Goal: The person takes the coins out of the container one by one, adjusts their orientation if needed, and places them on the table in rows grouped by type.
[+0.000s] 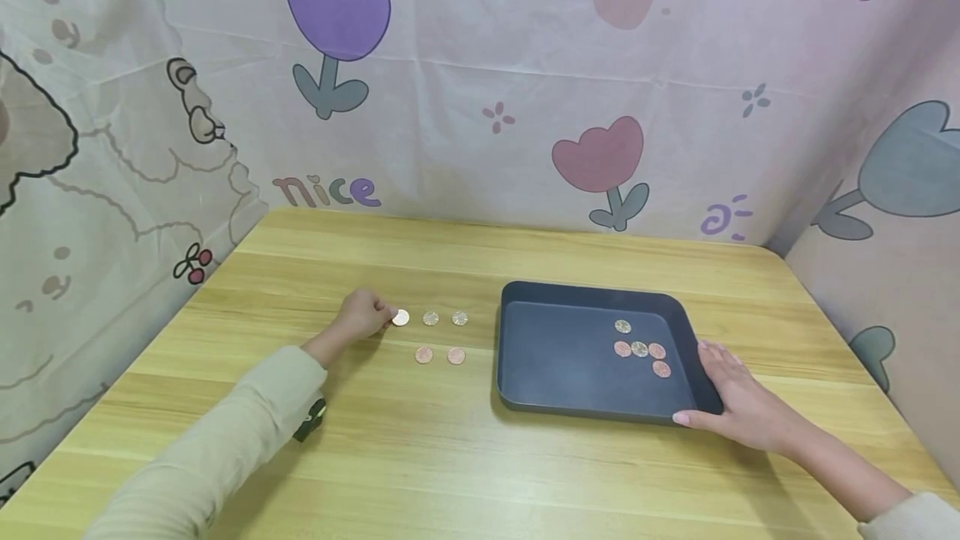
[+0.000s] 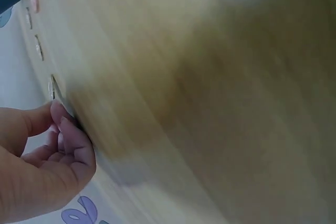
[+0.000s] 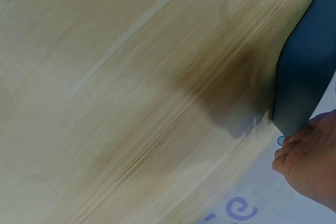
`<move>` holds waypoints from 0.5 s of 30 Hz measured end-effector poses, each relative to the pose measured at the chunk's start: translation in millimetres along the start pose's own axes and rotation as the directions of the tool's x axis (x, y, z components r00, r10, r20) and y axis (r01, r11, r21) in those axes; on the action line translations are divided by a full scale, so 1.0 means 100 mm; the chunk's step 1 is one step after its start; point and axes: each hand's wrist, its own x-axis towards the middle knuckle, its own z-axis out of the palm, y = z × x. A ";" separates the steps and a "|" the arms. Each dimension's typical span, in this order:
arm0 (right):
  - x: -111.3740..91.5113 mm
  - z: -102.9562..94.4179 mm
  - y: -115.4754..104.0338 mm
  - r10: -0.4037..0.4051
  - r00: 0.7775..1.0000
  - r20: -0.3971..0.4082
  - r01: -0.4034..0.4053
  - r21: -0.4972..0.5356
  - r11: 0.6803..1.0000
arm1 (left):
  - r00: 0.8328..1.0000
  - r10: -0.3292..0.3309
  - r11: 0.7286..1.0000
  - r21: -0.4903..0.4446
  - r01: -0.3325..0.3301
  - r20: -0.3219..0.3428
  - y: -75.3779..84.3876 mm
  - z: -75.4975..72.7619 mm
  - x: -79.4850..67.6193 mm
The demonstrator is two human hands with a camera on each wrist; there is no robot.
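With thumb and index fingertip, my left hand (image 1: 363, 315) pinches the edge of a pale gold coin (image 1: 401, 317) at the left end of a row. In the left wrist view this coin (image 2: 52, 87) stands out past the fingertips, close over the wood. Two more gold coins, one nearer (image 1: 431, 318) and one farther right (image 1: 460, 318), continue the row. Two copper coins (image 1: 423, 355) lie in front. My right hand (image 1: 750, 398) holds the dark rectangular tray (image 1: 558, 402) at its front right corner, thumb on the front edge, fingers along the right side.
Inside the tray, towards its right, lie several coins: copper ones (image 1: 661, 369) and gold ones (image 1: 622, 327). The wooden table (image 1: 420, 465) ends at the back against a printed cloth (image 1: 480, 40), which also hangs on both sides. A dark wrist device (image 1: 311, 419) sits by the left sleeve.
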 end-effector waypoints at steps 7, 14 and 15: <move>0.00 0.00 0.00 -0.005 1.000 -0.007 0.005 0.000 1.000 | 0.999 0.048 0.998 0.032 -0.047 -0.006 0.02 0.02 -0.01; -0.01 0.02 0.00 -0.014 1.000 -0.011 0.014 -0.009 1.000 | 0.999 -0.016 0.995 0.101 0.019 -0.027 0.11 0.03 -0.02; 0.00 0.02 0.00 -0.014 1.000 -0.010 0.014 -0.010 1.000 | 0.999 -0.019 0.994 0.107 0.022 -0.030 0.11 0.04 -0.02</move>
